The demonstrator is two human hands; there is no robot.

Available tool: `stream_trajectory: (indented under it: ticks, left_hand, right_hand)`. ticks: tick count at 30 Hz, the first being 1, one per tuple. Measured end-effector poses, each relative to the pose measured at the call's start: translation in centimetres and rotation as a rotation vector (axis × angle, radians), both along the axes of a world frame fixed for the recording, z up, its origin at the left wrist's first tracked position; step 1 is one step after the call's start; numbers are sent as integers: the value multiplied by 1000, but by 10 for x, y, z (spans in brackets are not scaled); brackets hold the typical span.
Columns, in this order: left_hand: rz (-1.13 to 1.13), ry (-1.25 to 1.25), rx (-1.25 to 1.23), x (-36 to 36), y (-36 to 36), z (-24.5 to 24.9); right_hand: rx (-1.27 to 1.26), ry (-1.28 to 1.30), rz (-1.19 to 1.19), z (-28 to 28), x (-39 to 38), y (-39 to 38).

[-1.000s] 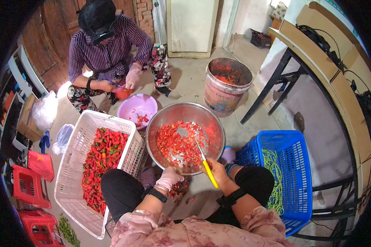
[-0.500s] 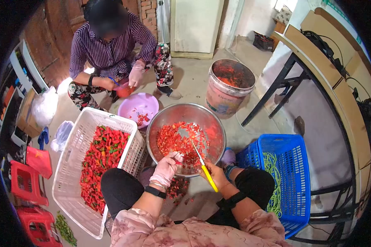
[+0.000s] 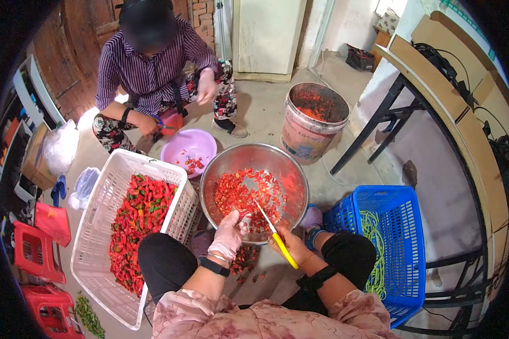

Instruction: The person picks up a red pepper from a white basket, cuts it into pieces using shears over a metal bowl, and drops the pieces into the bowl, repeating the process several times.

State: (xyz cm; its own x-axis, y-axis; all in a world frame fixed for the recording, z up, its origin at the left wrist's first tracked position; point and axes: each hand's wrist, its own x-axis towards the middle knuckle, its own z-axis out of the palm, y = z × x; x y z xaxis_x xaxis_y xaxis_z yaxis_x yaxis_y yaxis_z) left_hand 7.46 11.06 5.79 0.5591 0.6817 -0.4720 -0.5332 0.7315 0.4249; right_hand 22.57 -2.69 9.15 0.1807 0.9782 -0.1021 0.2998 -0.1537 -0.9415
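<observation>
A steel bowl (image 3: 300, 169) of chopped red chili peppers (image 3: 232, 189) stands before my knees. At its near rim is my left hand (image 3: 229, 236) in a thin clear glove, fingers closed on a red chili pepper (image 3: 244, 214), partly hidden by the fingers. My bare right hand (image 3: 293, 248) grips the yellow handles of scissors (image 3: 287, 252), whose blades point up and left over the bowl. Beside my left knee, a white crate (image 3: 99, 226) holds whole red peppers (image 3: 138, 220) with some green ones.
Across from me sits a person (image 3: 152, 73) with blue-handled scissors, behind a pink basin (image 3: 203, 141) with pepper bits. A stained bucket (image 3: 305, 133) stands behind the bowl. To my right are a blue crate (image 3: 404, 243) with green strands and a table (image 3: 452, 101); red stools (image 3: 37, 248) stand left.
My left hand has turned, and the pepper in it now points up toward the bowl. My scissors have shifted slightly left and down. The other person's gloved hand has lifted away from their scissors.
</observation>
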Motion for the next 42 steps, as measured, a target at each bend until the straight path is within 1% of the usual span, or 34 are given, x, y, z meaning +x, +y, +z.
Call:
stream_trajectory:
  ticks: [2,3,5,6,9,11,13,15,17,18,20,23,26,27,29,30,32,33,35,36,38,42]
  left_hand:
    - [2,-39,15,-1,0,-1]
    - [12,-47,13,-1,-1,2]
    - [24,-55,12,1,-3,3]
    - [13,-5,-6,2,-4,4]
    - [-24,72,-10,6,-10,7]
    - [-49,100,7,9,-15,12]
    - [-90,190,62,11,-20,15]
    - [-117,189,82,13,-21,14]
    - [-206,221,198,13,-20,12]
    - [-207,221,198,14,-21,15]
    - [-240,273,276,15,-24,21]
    - [-251,281,284,16,-26,26]
    - [-289,288,303,15,-23,22]
    - [-289,287,303,14,-22,22]
    - [-278,318,238,13,-21,22]
    - [-278,318,238,13,-20,19]
    - [-173,306,156,14,-19,10]
    - [-172,306,157,14,-19,11]
    - [-115,302,81,12,-18,12]
    - [-114,302,81,12,-19,13]
    - [-107,297,136,13,-19,15]
    - [-170,330,186,13,-22,20]
  right_hand:
    - [8,122,61,-7,-3,-1]
    - [8,121,63,-5,-4,-1]
    - [-55,40,130,1,-6,-1]
    - [-54,40,130,2,-7,-1]
    - [-26,-28,93,14,-12,0]
    - [-104,-50,53,31,-15,0]
    - [-94,-74,43,26,-14,0]
    - [-85,-97,30,22,-12,0]
    - [-127,-130,36,20,-11,0]
    - [-128,-130,35,18,-11,0]
    - [-85,-145,-4,12,-12,0]
    - [-86,-165,-53,18,-19,1]
    - [-58,-165,-62,4,-19,1]
    - [-58,-166,-63,5,-19,2]
    - [-150,-306,-59,9,-19,2]
    - [-150,-307,-59,7,-17,2]
    - [-146,-327,-3,4,-12,2]
    - [-144,-327,-2,5,-10,1]
    - [-98,-210,-48,10,-9,-2]
    - [-98,-211,-47,8,-7,-2]
    - [14,-267,-25,4,-4,-1]
    - [4,-368,61,16,-6,0]
